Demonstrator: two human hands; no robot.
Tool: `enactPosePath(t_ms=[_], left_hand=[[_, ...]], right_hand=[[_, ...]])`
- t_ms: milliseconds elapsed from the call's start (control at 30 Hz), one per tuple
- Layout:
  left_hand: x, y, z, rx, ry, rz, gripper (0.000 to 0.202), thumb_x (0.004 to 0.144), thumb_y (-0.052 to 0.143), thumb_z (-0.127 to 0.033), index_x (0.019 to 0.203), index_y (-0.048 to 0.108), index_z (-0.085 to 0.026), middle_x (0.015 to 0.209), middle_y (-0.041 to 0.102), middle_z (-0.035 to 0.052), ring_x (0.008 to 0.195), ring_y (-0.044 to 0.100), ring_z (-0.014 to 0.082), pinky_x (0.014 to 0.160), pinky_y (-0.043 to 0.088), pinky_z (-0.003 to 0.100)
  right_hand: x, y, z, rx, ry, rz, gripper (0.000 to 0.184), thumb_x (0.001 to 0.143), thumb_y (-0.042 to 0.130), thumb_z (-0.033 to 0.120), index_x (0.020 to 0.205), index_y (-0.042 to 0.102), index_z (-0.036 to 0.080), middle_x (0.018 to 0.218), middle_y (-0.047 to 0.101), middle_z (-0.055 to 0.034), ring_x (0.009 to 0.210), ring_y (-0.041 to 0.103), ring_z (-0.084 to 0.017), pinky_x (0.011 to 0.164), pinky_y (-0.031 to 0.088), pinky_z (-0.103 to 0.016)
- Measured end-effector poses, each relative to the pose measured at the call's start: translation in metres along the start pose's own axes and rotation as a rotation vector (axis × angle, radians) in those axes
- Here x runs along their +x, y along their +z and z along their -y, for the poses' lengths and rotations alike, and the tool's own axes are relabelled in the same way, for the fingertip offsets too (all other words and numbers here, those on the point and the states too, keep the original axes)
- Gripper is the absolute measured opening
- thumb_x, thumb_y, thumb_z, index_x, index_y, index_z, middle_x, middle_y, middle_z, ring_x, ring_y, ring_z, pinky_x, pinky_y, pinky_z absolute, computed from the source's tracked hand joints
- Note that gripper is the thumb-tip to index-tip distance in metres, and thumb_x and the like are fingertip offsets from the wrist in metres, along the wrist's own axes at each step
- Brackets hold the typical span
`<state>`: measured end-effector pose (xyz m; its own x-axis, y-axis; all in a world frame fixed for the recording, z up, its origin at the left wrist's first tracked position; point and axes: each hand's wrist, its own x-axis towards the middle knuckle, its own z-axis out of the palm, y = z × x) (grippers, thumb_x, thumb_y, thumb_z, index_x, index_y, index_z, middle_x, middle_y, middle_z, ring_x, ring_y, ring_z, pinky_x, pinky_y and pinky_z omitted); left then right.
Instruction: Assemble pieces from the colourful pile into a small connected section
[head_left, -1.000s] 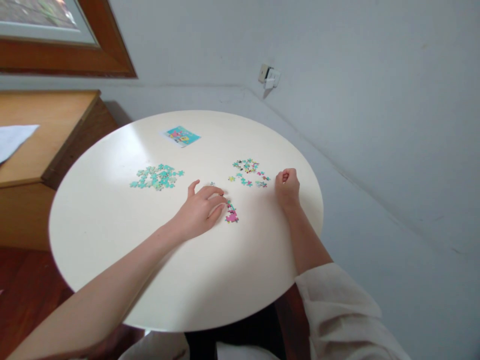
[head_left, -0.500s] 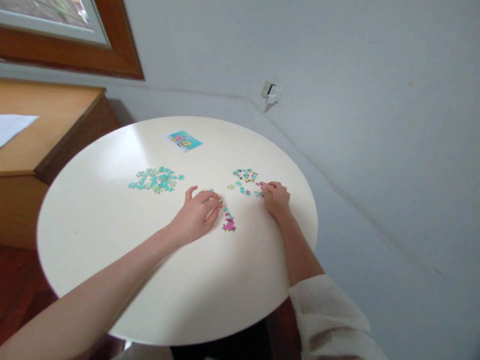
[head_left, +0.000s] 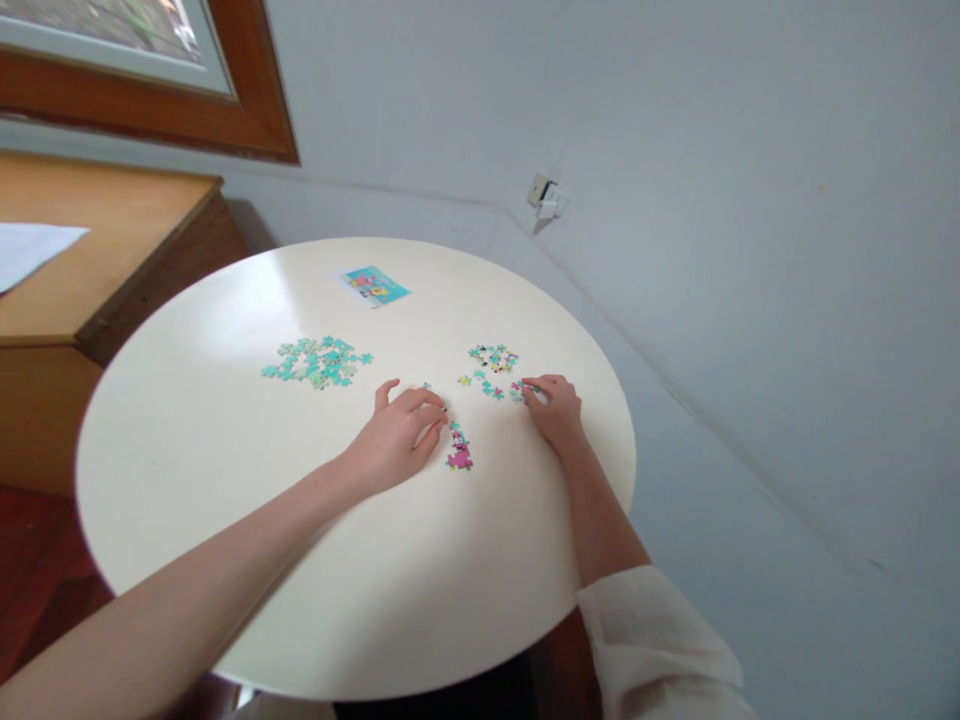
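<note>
My left hand (head_left: 405,430) is over the middle of the white round table, fingers bent and thumb drawn in. A small puzzle piece (head_left: 444,407) with a dark mark shows at its fingertips, mostly hidden. Just right of that hand lies a short joined strip of pink and teal puzzle pieces (head_left: 460,455). My right hand (head_left: 556,408) rests at the near right edge of a loose group of coloured puzzle pieces (head_left: 495,358). Its thumb and forefinger are slightly apart over pieces there, and its fingertips touch or cover some of them.
A heap of teal puzzle pieces (head_left: 319,362) lies on the left of the table (head_left: 360,610). Farther back is a picture card (head_left: 376,286). A wooden cabinet (head_left: 112,215) with white paper stands left, and a wall with a socket (head_left: 547,197) rises behind.
The view has shifted slightly. My right thumb and forefinger have moved a little among the loose pieces. My left hand stays almost in place beside the joined strip.
</note>
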<state>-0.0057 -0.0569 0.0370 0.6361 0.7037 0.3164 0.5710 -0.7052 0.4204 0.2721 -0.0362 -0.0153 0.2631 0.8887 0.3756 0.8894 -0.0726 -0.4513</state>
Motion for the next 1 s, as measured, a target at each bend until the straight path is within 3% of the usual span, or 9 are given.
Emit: enactPosePath(t_ms=[167, 400, 1000], left_hand=[[0.0003, -0.0001, -0.0015, -0.008, -0.011, 0.006, 0.028, 0.085, 0.037, -0.017, 0.091, 0.064, -0.02, 0.105, 0.064, 0.0078, 0.102, 0.058, 0.0211, 0.104, 0.019, 0.057], [0.0011, -0.0002, -0.003, -0.016, -0.007, 0.022, 0.028, 0.083, 0.037, -0.017, 0.089, 0.063, -0.02, 0.104, 0.064, 0.0079, 0.101, 0.059, 0.0211, 0.104, 0.019, 0.058], [0.0002, 0.0036, -0.0006, -0.037, 0.0, 0.016, 0.027, 0.084, 0.036, -0.017, 0.089, 0.063, -0.018, 0.102, 0.064, 0.0083, 0.103, 0.057, 0.0205, 0.103, 0.019, 0.058]], right_hand=[[-0.0003, -0.0021, 0.0021, 0.029, 0.004, 0.026, 0.027, 0.079, 0.049, 0.027, 0.092, 0.072, 0.027, 0.101, 0.062, -0.0061, 0.098, 0.054, -0.023, 0.089, 0.04, -0.042], [0.0003, -0.0027, 0.002, 0.028, 0.001, 0.026, 0.023, 0.077, 0.057, 0.039, 0.09, 0.072, 0.026, 0.101, 0.063, -0.0067, 0.098, 0.054, -0.024, 0.09, 0.039, -0.042], [0.0015, -0.0048, 0.0031, 0.036, -0.008, 0.074, 0.019, 0.078, 0.059, 0.036, 0.089, 0.072, 0.027, 0.103, 0.063, -0.0053, 0.1, 0.054, -0.024, 0.09, 0.039, -0.042]])
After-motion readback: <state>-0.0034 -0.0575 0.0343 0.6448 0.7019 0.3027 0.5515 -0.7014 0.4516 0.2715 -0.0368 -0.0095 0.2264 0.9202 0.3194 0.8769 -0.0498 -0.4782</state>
